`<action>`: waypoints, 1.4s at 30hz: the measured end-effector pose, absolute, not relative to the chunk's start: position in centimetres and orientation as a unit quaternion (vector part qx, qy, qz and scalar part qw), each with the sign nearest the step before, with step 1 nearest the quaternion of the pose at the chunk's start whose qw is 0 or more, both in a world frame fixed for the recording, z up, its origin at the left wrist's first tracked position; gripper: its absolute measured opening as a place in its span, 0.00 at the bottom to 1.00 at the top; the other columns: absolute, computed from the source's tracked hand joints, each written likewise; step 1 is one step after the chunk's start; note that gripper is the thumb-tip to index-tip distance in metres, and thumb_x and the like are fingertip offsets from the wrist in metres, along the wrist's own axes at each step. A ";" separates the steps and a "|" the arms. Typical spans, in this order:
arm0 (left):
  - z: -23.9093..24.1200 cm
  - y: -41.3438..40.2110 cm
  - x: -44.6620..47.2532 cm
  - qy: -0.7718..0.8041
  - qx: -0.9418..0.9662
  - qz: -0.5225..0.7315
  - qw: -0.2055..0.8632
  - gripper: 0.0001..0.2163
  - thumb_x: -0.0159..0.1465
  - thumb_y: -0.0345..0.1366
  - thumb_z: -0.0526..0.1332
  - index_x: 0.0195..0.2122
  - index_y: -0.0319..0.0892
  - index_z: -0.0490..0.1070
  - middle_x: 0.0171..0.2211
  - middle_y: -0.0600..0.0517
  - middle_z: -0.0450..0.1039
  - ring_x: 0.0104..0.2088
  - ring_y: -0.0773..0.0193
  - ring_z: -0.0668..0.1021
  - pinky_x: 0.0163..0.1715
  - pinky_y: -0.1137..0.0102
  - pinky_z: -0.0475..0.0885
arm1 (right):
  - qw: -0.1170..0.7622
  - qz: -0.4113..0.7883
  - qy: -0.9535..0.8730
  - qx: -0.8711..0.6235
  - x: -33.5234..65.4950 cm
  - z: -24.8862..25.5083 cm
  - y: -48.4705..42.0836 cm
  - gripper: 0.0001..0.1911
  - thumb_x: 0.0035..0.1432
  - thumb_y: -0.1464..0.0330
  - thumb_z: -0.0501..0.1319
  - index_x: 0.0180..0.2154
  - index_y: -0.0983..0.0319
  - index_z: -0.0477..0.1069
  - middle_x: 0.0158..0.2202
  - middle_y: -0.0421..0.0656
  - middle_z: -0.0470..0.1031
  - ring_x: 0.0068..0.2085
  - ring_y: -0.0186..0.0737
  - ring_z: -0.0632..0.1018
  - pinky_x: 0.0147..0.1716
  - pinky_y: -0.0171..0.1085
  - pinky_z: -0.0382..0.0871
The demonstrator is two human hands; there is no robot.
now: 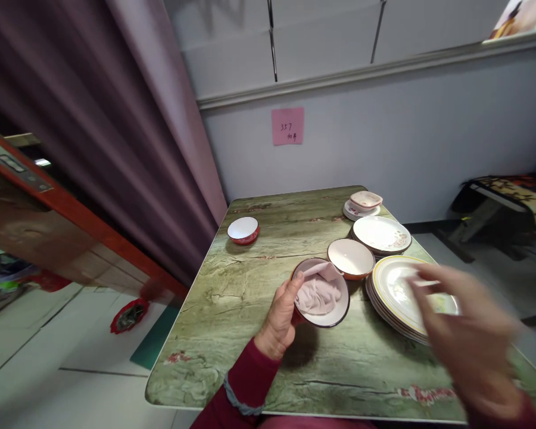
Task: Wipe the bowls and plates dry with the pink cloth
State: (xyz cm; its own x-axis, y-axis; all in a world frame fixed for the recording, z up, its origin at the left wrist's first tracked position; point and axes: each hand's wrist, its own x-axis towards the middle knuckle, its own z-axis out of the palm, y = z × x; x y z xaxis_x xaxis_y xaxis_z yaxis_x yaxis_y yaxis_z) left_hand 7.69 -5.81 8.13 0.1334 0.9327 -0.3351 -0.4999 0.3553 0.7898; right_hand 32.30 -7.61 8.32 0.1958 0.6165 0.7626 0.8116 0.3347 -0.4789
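Note:
My left hand (279, 313) grips the rim and side of a bowl (332, 317) with a white inside, dark rim and red outside, tilted toward me. A crumpled pale pink cloth (318, 293) lies inside it. My right hand (469, 328), blurred by motion, hovers over the right side of a stack of yellow-rimmed plates (395, 283). Its thumb and fingers look apart, and nothing shows between them. Just behind the held bowl, an orange-sided bowl (351, 257) with a white inside stands on the table.
A red bowl (243, 230) stands at the far left of the green wood-patterned table (232, 310). Flower-patterned plates (379, 232) are stacked at the right. Behind them, a squarish dish (365, 199) rests on small plates (351, 211). A purple curtain (161, 119) hangs at the left.

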 end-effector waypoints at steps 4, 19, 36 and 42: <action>8.8 -6.6 7.9 0.434 0.290 0.527 0.671 0.25 0.60 0.51 0.67 0.52 0.37 0.76 0.49 0.41 0.79 0.47 0.50 0.80 0.47 0.64 0.73 | 0.423 0.028 -0.783 -0.455 24.4 9.5 -7.6 0.11 0.67 0.64 0.58 0.49 0.58 0.73 0.48 0.46 0.79 0.43 0.40 0.81 0.39 0.36 0.74; 6.9 -6.3 7.3 0.422 0.234 0.508 0.713 0.25 0.59 0.51 0.68 0.50 0.36 0.77 0.42 0.41 0.82 0.44 0.51 0.81 0.44 0.63 0.74 | 0.269 -0.175 -0.781 -0.536 22.0 7.9 -4.4 0.12 0.65 0.68 0.59 0.28 0.60 0.71 0.25 0.41 0.72 0.27 0.38 0.73 0.26 0.38 0.53; 6.5 -6.0 5.2 0.490 0.310 0.540 0.610 0.27 0.57 0.52 0.69 0.50 0.37 0.75 0.45 0.42 0.80 0.44 0.53 0.81 0.44 0.64 0.73 | 0.408 0.102 -0.783 -0.458 22.8 9.5 -5.3 0.08 0.66 0.65 0.59 0.40 0.60 0.75 0.31 0.40 0.79 0.29 0.34 0.77 0.30 0.31 0.66; 6.3 -6.3 5.1 0.474 0.313 0.545 0.617 0.23 0.58 0.52 0.68 0.45 0.38 0.76 0.42 0.44 0.80 0.43 0.54 0.81 0.46 0.64 0.72 | 0.192 0.171 -0.902 -0.346 20.4 7.6 -4.4 0.14 0.59 0.71 0.65 0.47 0.56 0.74 0.48 0.43 0.78 0.44 0.41 0.80 0.42 0.35 0.72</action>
